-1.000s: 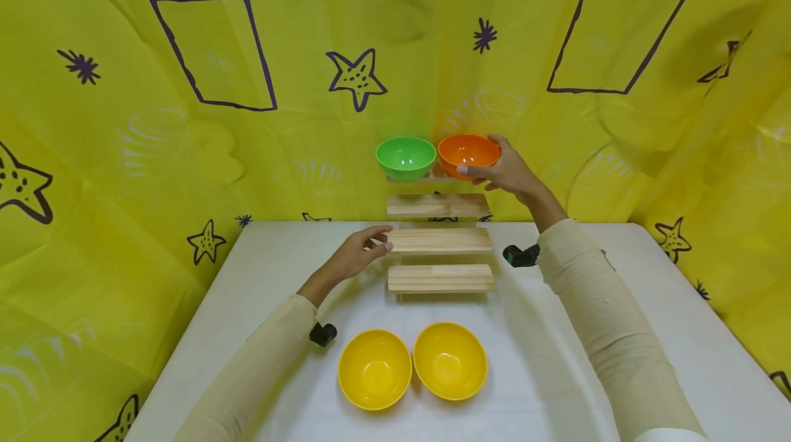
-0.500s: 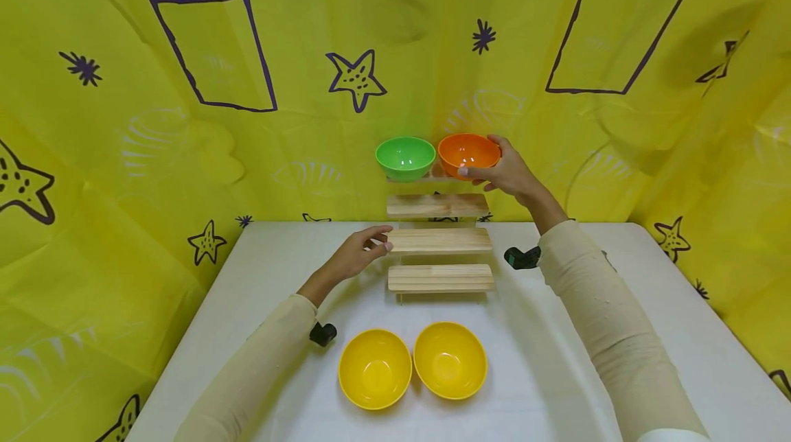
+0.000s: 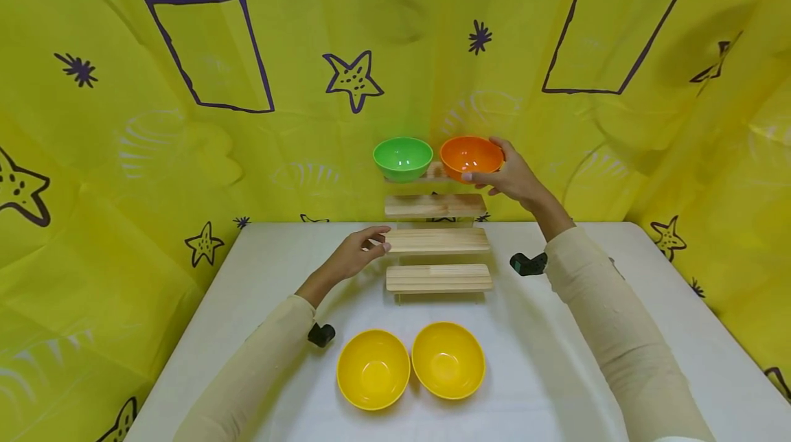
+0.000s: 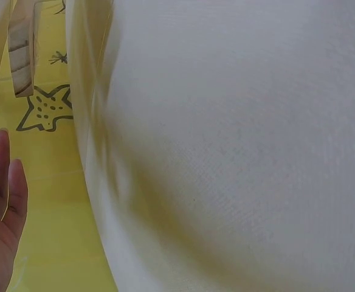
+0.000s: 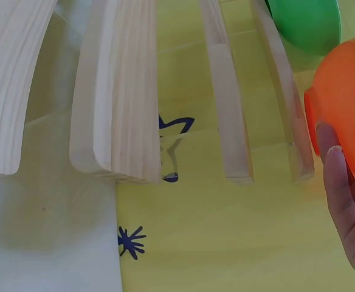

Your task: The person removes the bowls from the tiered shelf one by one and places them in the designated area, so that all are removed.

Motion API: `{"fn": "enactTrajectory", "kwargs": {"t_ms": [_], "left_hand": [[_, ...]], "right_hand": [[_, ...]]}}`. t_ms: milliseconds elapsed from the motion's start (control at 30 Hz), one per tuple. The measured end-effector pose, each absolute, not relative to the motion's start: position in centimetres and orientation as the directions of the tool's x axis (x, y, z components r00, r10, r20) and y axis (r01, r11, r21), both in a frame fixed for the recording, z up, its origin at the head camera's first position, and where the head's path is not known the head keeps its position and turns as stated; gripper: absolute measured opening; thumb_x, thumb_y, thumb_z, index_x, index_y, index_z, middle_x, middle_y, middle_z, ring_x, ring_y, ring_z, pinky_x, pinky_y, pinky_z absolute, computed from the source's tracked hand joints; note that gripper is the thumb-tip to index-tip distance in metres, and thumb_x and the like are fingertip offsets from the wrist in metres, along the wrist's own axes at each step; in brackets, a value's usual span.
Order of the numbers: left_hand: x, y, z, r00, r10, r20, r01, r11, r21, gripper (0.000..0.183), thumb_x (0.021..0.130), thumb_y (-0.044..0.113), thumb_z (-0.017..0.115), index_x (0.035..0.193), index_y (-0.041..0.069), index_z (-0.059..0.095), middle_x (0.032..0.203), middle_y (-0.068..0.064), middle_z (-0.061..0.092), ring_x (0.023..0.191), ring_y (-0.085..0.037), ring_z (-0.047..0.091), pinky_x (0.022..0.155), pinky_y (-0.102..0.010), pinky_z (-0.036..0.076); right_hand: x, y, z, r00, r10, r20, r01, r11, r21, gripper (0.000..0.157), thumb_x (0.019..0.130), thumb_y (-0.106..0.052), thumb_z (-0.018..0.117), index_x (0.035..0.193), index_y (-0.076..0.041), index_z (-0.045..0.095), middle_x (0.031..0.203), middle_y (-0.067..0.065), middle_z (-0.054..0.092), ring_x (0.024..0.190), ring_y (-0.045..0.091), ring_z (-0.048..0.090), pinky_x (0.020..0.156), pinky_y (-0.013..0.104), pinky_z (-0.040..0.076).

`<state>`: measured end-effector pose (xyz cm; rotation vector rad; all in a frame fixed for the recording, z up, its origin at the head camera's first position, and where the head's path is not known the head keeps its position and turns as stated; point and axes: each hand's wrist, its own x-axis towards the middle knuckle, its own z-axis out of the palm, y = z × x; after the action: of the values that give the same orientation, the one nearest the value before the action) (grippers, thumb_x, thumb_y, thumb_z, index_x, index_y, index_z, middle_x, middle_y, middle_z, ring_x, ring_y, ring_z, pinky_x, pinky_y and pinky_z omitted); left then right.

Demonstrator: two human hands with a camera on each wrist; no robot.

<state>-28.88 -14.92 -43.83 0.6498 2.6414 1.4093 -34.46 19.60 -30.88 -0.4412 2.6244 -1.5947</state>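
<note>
Right hand (image 3: 516, 176) grips the empty orange bowl (image 3: 468, 156); left hand (image 3: 352, 254) perhaps pinches a wooden shelf (image 3: 439, 239).

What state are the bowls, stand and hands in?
Wooden stand: standing upright
Orange bowl: roughly upright, gripped
Green bowl: upright, on the stand
Left yellow bowl: upright, empty
Right yellow bowl: upright, empty
Left hand: curled at the stand's left end
Right hand: gripping the orange bowl

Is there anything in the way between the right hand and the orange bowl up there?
No, nothing visible is: the right hand has hold of the orange bowl at its right side. The green bowl is on the orange bowl's other side, so it doesn't come between them.
</note>
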Motion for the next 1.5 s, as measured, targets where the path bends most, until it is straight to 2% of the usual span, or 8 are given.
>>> {"fn": "enactTrajectory", "kwargs": {"t_ms": [167,500,667,900,1233,1400,1500], "left_hand": [[-29.0,-14.9,-43.9,-0.907,0.402,0.126,0.328,0.486,0.81,0.05,0.102,0.027,0.06,0.148,0.009,0.051,0.13,-0.017,0.063,0.101,-0.026,0.065,0.08,-0.032,0.053],[-28.8,-14.9,-43.7,-0.908,0.398,0.127,0.326,0.482,0.813,0.049,0.102,0.027,0.06,0.147,0.009,0.052,0.13,-0.017,0.063,0.101,-0.026,0.065,0.08,-0.033,0.053],[-28.8,-14.9,-43.8,-0.908,0.399,0.128,0.326,0.481,0.814,0.049,0.102,0.027,0.06,0.147,0.009,0.052,0.129,-0.016,0.064,0.1,-0.026,0.065,0.079,-0.032,0.052],[-28.9,-14.9,-43.8,-0.908,0.4,0.126,0.322,0.473,0.82,0.049,0.102,0.027,0.061,0.147,0.01,0.052,0.129,-0.017,0.064,0.1,-0.027,0.065,0.078,-0.03,0.051],[-28.8,-14.6,-43.7,-0.912,0.393,0.121,0.313,0.473,0.824,0.05,0.103,0.021,0.059,0.148,0.003,0.048,0.132,-0.022,0.061,0.103,-0.033,0.064,0.078,-0.031,0.051],[-27.6,-14.3,-41.8,-0.908,0.406,0.101,0.305,0.478,0.824,0.049,0.103,0.016,0.058,0.147,-0.002,0.047,0.131,-0.024,0.061,0.103,-0.035,0.064,0.077,-0.028,0.05],[-26.5,-14.2,-40.5,-0.904,0.415,0.105,0.316,0.479,0.819,0.048,0.103,0.015,0.057,0.146,-0.004,0.048,0.129,-0.025,0.061,0.103,-0.035,0.064,0.077,-0.027,0.05]], "right_hand": [[-33.9,20.0,-30.9,-0.955,-0.271,0.121,-0.232,0.425,-0.875,0.103,0.09,-0.032,0.075,0.162,-0.013,0.005,0.154,0.022,0.037,0.078,0.006,0.07,0.07,0.029,0.056],[-33.3,21.0,-31.2,-0.952,-0.278,0.125,-0.236,0.415,-0.879,0.101,0.09,-0.028,0.074,0.163,-0.013,0.005,0.155,0.023,0.032,0.077,0.007,0.069,0.069,0.028,0.057],[-32.9,21.6,-31.4,-0.954,-0.272,0.127,-0.237,0.424,-0.874,0.102,0.089,-0.028,0.075,0.162,-0.013,0.006,0.155,0.023,0.032,0.08,0.011,0.068,0.069,0.03,0.057],[-32.0,22.0,-31.6,-0.949,-0.279,0.146,-0.263,0.45,-0.853,0.102,0.089,-0.03,0.076,0.162,-0.011,0.008,0.158,0.021,0.028,0.096,0.023,0.059,0.068,0.026,0.057],[-31.0,22.4,-32.0,-0.946,-0.286,0.153,-0.268,0.422,-0.866,0.099,0.087,-0.022,0.077,0.161,-0.013,0.012,0.157,0.016,0.031,0.105,0.03,0.052,0.07,0.03,0.056],[-30.4,22.6,-32.3,-0.943,-0.293,0.156,-0.274,0.423,-0.864,0.098,0.087,-0.019,0.077,0.161,-0.012,0.013,0.157,0.017,0.03,0.102,0.031,0.054,0.069,0.032,0.057],[-29.9,22.8,-32.4,-0.94,-0.304,0.157,-0.28,0.418,-0.864,0.098,0.087,-0.018,0.077,0.161,-0.012,0.013,0.157,0.018,0.029,0.104,0.032,0.052,0.068,0.027,0.055]]}}
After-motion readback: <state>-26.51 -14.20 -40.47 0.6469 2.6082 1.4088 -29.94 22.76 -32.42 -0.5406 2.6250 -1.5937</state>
